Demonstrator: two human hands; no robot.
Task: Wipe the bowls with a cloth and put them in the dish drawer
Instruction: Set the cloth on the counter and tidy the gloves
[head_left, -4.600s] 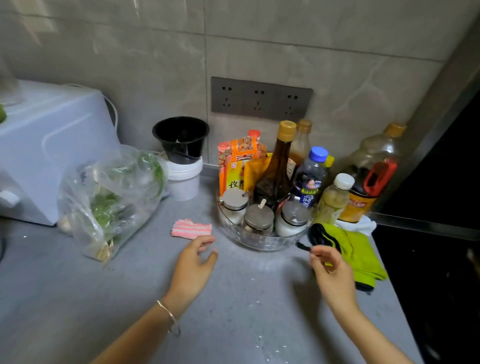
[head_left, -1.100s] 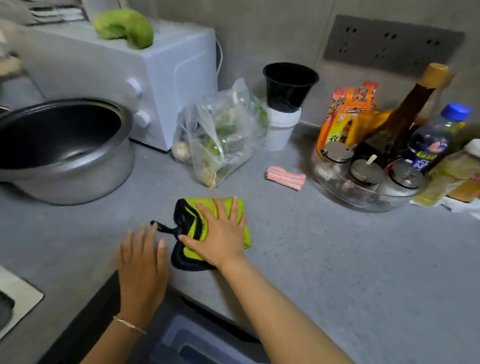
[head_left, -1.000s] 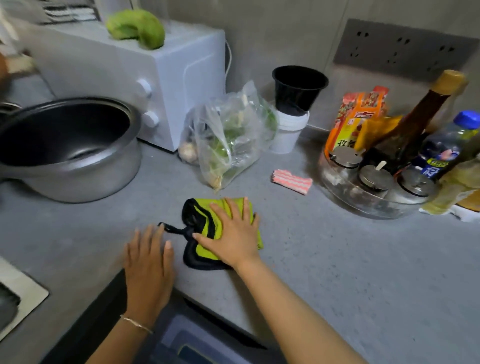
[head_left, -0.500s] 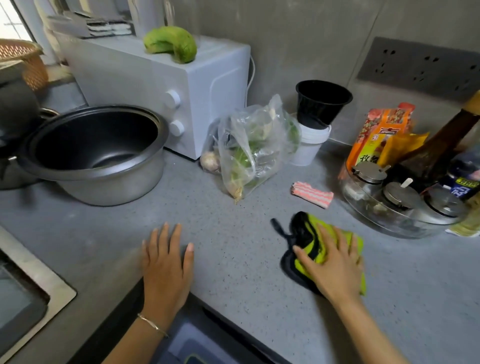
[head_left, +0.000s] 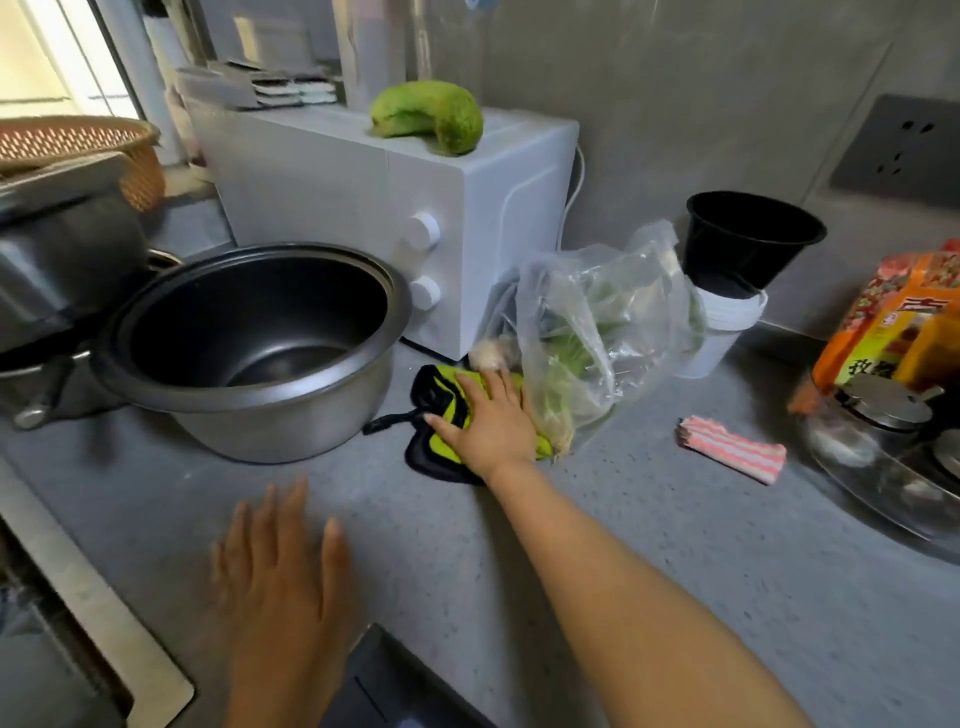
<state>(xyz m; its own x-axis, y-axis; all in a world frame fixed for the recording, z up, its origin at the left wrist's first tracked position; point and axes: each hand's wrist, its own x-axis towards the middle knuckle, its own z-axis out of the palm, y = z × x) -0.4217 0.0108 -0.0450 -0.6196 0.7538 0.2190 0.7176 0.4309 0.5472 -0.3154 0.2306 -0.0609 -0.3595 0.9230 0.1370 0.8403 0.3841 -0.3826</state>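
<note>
Head view, right hand flat on cloth between pot and bag, left hand spread flat.

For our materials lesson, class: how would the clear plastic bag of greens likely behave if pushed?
The plastic bag looks thin and crinkled, so it would probably crumple rather than slide stiffly. Its leafy contents suggest it is light for its size. It slumps on the counter, so it seems unlikely to roll.
</note>
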